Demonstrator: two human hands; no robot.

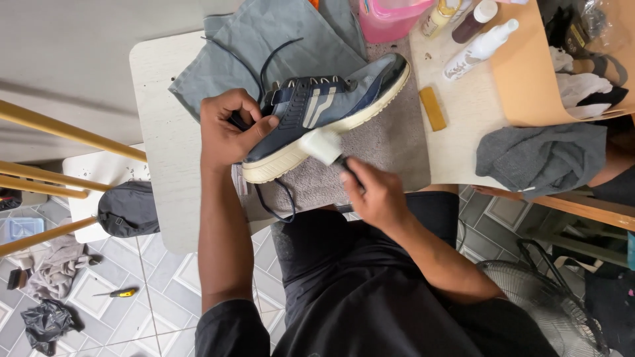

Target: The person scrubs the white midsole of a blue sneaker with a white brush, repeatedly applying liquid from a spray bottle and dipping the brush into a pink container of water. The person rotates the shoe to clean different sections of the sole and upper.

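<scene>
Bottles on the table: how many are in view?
3, all at the table's top edge: a yellowish bottle, a dark bottle, and a white spray bottle lying flat. Others may sit off-frame.

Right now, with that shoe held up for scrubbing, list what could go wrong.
1. The loose lace dangles below the navy sneaker near the right hand and could snag the white brush.
2. The left hand grips only the heel; scrubbing pressure might twist the sneaker free.
3. The bottles stand close by the toe and could get knocked.
</scene>
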